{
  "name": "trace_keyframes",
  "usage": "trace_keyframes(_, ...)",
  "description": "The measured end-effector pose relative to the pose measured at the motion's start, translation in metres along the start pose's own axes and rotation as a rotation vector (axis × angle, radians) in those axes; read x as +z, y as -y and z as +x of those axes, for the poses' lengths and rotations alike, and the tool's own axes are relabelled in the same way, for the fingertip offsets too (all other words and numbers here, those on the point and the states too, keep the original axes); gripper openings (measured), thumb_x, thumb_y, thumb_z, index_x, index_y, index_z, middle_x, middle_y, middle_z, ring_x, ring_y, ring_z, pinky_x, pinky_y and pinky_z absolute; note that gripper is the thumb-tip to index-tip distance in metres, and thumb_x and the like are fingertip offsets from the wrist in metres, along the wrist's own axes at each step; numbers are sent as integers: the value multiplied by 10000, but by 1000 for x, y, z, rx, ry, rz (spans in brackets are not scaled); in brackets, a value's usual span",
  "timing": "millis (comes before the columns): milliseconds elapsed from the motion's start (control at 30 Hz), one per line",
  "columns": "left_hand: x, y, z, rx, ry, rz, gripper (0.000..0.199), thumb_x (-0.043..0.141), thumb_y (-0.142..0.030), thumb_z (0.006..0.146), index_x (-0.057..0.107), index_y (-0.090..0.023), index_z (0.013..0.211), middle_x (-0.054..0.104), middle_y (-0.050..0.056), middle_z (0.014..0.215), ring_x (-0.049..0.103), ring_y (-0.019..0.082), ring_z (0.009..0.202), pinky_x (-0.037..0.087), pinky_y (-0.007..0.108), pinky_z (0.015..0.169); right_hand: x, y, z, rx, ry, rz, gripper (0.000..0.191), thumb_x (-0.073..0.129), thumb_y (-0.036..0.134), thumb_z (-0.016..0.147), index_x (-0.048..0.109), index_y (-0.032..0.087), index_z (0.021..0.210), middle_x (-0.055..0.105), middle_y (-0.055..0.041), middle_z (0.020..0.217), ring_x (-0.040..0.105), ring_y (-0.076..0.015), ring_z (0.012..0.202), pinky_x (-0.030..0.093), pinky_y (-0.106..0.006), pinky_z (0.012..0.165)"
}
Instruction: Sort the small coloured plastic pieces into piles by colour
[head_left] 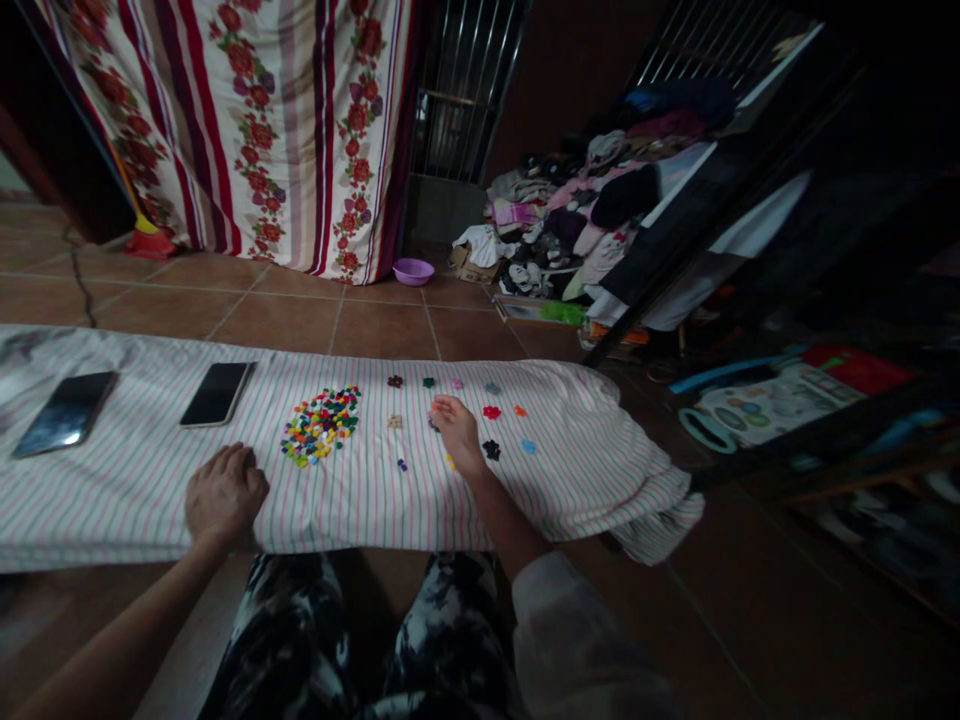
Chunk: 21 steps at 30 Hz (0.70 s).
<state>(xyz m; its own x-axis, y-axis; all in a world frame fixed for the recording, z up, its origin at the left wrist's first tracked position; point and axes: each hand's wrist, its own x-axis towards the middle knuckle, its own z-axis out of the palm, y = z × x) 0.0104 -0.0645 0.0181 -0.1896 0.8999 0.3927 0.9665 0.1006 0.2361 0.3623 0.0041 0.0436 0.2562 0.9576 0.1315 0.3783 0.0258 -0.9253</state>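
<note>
A mixed heap of small coloured beads [321, 425] lies on a striped cloth [337, 515]. To its right sit small single-colour groups, among them brown beads [395, 381], beige beads [394, 422], red beads [491, 412], black beads [491, 450] and light blue beads [529, 446]. My right hand [457, 432] is over these groups, fingertips pinched together; whatever is between them is too small to make out. Yellow beads [450, 462] show partly beside its wrist. My left hand [225, 492] rests on the cloth left of the heap, fingers loosely laid down, holding nothing visible.
Two phones lie on the cloth at left: one phone [66, 413] at the far end, another phone [217, 394] nearer the heap. Beyond are a floral curtain [259, 130], a purple basin [413, 271] and piled clothes [577, 215]. A dark frame post [675, 235] stands at right.
</note>
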Motion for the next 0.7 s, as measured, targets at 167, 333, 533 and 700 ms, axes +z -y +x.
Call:
trace_keyframes(167,-1,0,0,-6,17,14,381,379,-268,875,656,-122,1092,645,164,1277,556,304,1246,440,468,1037,-27,-17,12,-8,-42,40,279,566,277,782,658,177,1025,731,-105,1030,698,-190,944,544,-328,855)
trace_keyframes(333,-3,-2,1,-31,48,33,387,382,-263,878,653,-122,1115,639,151,1294,554,292,1251,436,455,1045,-44,-36,17,3,-111,115,287,628,363,708,685,194,933,740,-68,913,701,-212,870,545,-334,802)
trace_keyframes(533,-5,-4,1,-17,43,12,390,402,-240,868,651,-91,1129,634,179,1291,550,317,1254,435,478,1049,-71,-50,25,36,-196,106,305,641,391,677,688,195,907,738,-62,875,703,-217,840,550,-339,795)
trace_keyframes(700,-7,-3,2,-15,59,-11,369,447,-219,842,651,-90,1122,625,196,1296,545,336,1258,435,505,1047,-104,-56,32,43,-287,22,354,633,426,689,698,183,937,723,-59,868,687,-201,779,545,-340,758)
